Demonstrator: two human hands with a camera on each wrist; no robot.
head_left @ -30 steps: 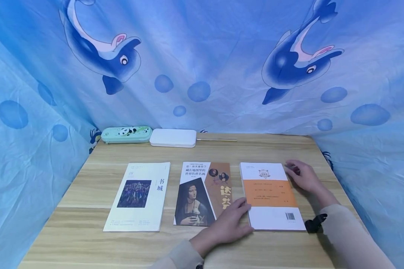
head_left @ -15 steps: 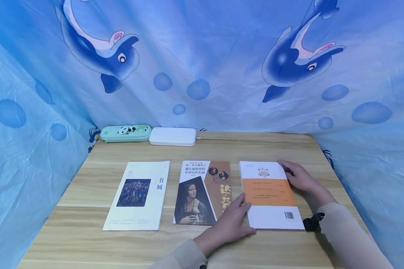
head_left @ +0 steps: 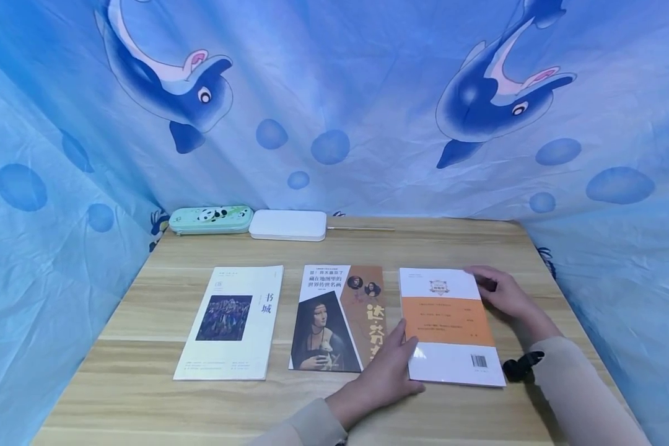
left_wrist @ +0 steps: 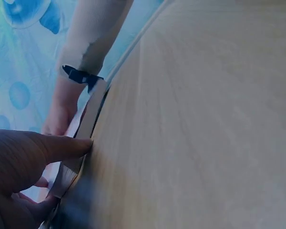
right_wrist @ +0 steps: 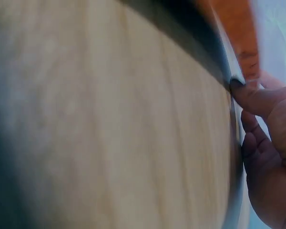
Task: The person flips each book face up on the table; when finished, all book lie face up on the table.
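Observation:
A white paperback book with an orange band and a barcode lies between my hands, at the right of the head view. My left hand grips its lower left corner, fingers along the left side and thumb at the bottom edge. At the upper right corner, my right hand holds the book, its fingertips partly hidden. In the left wrist view the left thumb presses the page edges. The right wrist view has the right thumb against the book's side, beside its orange band.
Left of the held book lie a brown-and-white book with a portrait and a cream book. Along the back of the wooden table are a green pencil case, a white case and a thin rod.
The right hand has moved left onto the book's upper right corner. The left hand has shifted slightly right around the lower left corner. The book's near edge has turned slightly.

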